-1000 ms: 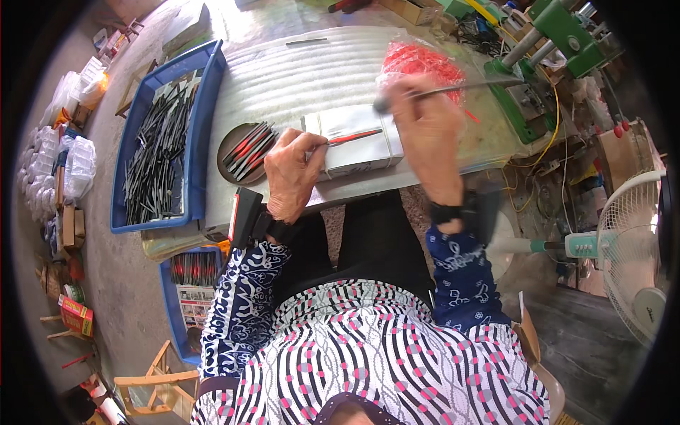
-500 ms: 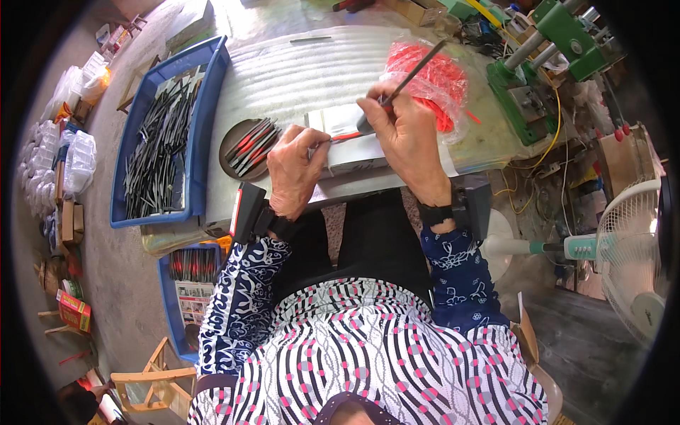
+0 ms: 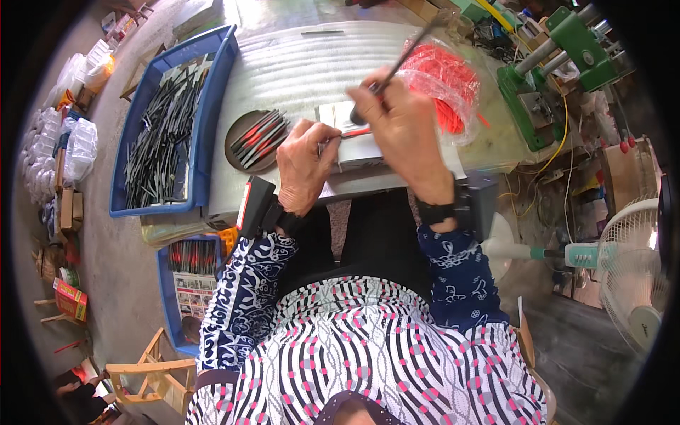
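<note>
My left hand [image 3: 306, 161] pinches one end of a thin red-and-black strip [image 3: 356, 132] that lies across a white-topped block [image 3: 358, 151]. Over the strip's other end, my right hand [image 3: 404, 127] is closed round a dark rod-like tool [image 3: 413, 51]. The thicker, blunt end of this tool points down toward the strip, while its slim shaft slants up and to the right. Motion blurs the right hand and tool, so the tool's exact kind is unclear. Beside my left hand, a round brown dish [image 3: 234, 145] holds several similar red-and-black strips [image 3: 259, 138].
Left on the table stands a blue crate [image 3: 120, 170] of dark thin pieces. Red strips fill a clear plastic bag [image 3: 464, 92] beyond my right hand. A green metal press [image 3: 528, 106] is at the right, with a fan [image 3: 634, 265] below. Another blue crate [image 3: 170, 297] sits lower left.
The tool's blunt end has risen off the strip a little, and the right hand has tilted up with it. My left hand keeps its pinch. The whole view has shifted slightly.
</note>
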### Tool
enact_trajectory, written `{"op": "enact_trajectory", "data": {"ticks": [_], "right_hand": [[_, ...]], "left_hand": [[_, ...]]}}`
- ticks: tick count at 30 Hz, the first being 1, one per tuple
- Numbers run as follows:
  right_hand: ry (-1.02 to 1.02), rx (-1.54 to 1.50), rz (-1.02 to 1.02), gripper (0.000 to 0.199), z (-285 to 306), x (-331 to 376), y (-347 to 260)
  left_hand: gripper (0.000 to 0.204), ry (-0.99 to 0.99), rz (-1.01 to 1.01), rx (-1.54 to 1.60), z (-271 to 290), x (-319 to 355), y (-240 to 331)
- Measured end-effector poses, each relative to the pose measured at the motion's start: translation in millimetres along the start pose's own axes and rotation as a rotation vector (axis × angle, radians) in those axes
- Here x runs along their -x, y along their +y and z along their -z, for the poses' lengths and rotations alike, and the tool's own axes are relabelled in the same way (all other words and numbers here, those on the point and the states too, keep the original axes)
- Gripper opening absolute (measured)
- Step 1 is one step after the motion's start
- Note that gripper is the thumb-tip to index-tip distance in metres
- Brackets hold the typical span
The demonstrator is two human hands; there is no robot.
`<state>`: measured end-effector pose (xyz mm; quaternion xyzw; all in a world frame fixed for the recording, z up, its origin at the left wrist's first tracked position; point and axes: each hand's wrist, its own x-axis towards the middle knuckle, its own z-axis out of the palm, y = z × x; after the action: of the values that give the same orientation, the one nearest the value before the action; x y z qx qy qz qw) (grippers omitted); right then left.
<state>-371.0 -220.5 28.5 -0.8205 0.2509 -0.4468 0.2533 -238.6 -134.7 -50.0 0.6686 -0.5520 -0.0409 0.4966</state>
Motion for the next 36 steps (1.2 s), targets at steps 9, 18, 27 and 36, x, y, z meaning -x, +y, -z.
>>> {"op": "enact_trajectory", "data": {"ticks": [9,18,27,36], "right_hand": [[-0.046,0.083,0.034,0.027,-25,10,5],[0.063,-0.052,-0.183,0.020,-10,30,30],[0.115,-0.170,-0.271,0.018,-14,49,48],[0.152,-0.146,-0.235,0.016,-18,49,44]], "left_hand": [[0.007,-0.007,-0.011,-0.039,0,-1,0],[0.007,0.073,-0.043,0.005,-4,1,0],[0.005,0.197,0.121,-0.139,52,18,-34],[0.006,0.244,0.206,-0.303,82,30,-75]]}}
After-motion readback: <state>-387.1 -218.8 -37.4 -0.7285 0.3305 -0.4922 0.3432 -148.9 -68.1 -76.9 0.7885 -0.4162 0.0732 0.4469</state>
